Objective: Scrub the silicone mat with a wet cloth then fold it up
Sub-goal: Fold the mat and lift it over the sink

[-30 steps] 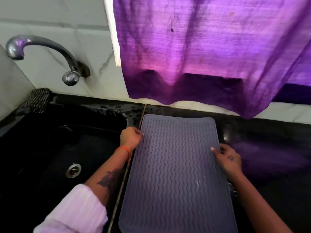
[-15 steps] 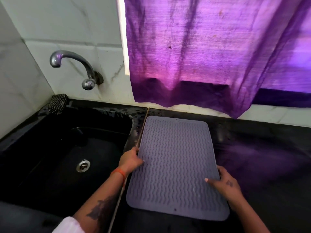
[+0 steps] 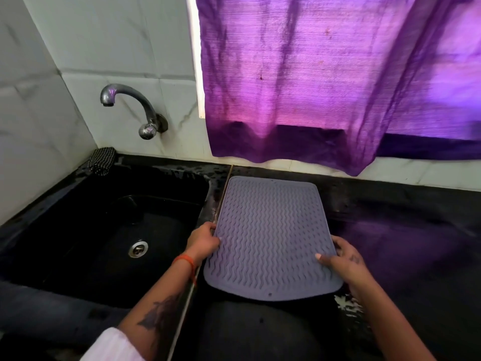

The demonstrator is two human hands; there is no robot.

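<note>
since a moment ago both hands have slid back along the mat's long sides toward its near end, and the mat itself hasn't shifted from beside the sink.

the left hand (image 3: 201, 242) has its fingers curled over the mat's sink-side edge, pinching it. the right hand (image 3: 343, 255) has its thumb lying on top of the far-side edge with the other fingers tucked under, so it grips that edge too. between them the silicone mat (image 3: 270, 235) lies flat and fully open on the black counter (image 3: 416, 230), its left edge just beside the sink (image 3: 78, 230), its near end a little over the counter's front.

no fold is made yet, and no cloth is in either hand. whether scrubbing is done i can't tell; to me this looks like the start of the fold.

the sink holds nothing i can see but its drain (image 3: 138, 248). a checked cloth (image 3: 101, 160) sits at the sink's back corner, under the tap (image 3: 135, 110).
</note>
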